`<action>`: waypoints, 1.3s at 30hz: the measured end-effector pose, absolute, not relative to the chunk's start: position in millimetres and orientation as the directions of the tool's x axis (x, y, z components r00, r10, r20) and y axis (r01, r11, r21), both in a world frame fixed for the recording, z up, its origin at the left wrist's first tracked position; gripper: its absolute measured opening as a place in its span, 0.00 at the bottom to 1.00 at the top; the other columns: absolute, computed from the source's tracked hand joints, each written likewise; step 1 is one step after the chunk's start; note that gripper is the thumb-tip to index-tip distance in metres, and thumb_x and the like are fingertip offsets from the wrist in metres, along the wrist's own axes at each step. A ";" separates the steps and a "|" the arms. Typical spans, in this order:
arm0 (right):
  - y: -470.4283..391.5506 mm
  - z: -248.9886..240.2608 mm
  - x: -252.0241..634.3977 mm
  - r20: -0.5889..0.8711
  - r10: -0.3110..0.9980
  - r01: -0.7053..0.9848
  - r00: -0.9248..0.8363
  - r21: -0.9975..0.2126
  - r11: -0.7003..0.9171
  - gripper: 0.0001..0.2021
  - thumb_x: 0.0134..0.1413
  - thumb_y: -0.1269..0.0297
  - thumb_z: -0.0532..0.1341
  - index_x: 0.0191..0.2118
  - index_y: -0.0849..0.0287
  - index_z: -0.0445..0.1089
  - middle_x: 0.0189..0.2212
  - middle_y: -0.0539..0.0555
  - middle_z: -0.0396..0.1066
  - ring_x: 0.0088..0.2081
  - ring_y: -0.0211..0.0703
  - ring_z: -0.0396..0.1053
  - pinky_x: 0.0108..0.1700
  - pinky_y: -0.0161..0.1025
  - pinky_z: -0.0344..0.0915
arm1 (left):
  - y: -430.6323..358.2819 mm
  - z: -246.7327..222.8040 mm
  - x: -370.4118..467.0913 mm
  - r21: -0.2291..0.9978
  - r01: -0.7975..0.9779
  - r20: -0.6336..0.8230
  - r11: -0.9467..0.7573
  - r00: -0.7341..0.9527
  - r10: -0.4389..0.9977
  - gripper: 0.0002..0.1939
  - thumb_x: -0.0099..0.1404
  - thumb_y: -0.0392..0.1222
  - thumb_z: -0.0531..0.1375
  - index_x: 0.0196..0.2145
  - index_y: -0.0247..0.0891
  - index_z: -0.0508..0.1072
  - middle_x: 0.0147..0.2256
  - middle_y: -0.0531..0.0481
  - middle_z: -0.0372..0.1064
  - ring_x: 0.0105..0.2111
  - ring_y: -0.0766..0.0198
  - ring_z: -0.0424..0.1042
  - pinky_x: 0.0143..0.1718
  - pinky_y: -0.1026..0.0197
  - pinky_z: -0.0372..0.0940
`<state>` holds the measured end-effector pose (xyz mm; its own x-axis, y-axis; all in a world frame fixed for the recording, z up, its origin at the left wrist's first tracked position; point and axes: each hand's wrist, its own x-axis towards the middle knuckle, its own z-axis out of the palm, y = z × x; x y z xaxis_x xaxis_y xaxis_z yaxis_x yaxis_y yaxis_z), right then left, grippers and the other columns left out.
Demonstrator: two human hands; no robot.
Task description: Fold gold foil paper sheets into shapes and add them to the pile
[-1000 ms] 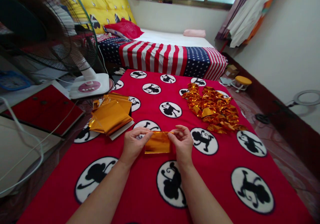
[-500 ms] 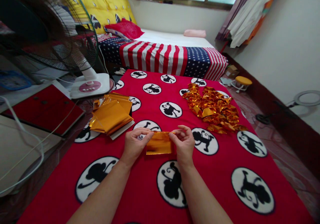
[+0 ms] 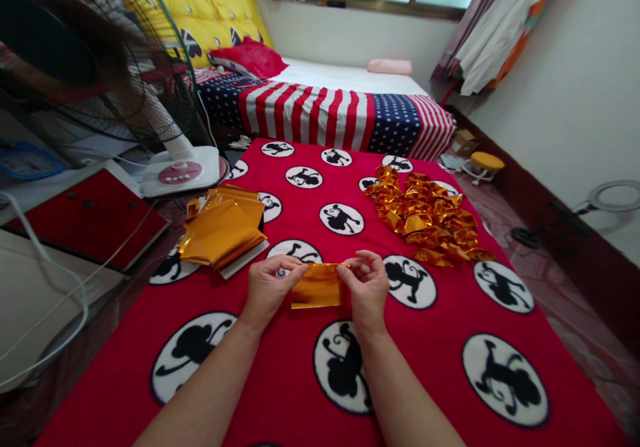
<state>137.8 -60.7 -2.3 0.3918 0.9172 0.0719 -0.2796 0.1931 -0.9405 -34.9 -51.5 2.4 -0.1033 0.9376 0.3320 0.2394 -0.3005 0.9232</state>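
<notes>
A sheet of shiny gold foil paper [image 3: 319,288] is held up between my two hands, its top edge pinched at both corners. My left hand [image 3: 270,287] grips the left corner between thumb and fingers. At the right corner, my right hand [image 3: 367,284] pinches with its thumb in front and its other fingers curled behind. Left of my hands lies a loose stack of flat gold foil sheets [image 3: 225,230]. To the far right sits a heap of folded gold foil pieces [image 3: 425,217].
A red blanket with monkey prints [image 3: 280,380] covers the surface under my hands. On the left stands an electric fan [image 3: 180,170] beside a red panel [image 3: 90,204] and a white cable [image 3: 83,300]. A bed with a striped cover [image 3: 320,114] is behind; a yellow stool [image 3: 487,160] stands right.
My hands and the foil paper have shifted very slightly left. Both pinches on the top edge stay the same.
</notes>
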 end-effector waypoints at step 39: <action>-58.6 -8.9 148.6 0.081 0.936 0.026 0.342 -0.997 0.077 0.16 0.40 0.69 0.68 0.36 0.55 0.62 0.21 0.43 0.69 0.23 0.38 0.68 0.28 0.33 0.63 | -50.7 -3.2 -29.7 0.914 0.370 0.216 -0.165 -0.101 0.971 0.15 0.55 0.40 0.65 0.23 0.39 0.60 0.20 0.59 0.61 0.20 0.70 0.61 0.23 0.68 0.56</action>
<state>148.6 -58.6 -8.9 0.3424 0.9360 0.0815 0.0264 0.0771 -0.9967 -29.7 -50.7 -3.2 -0.1007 0.9712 0.2159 0.3700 -0.1648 0.9143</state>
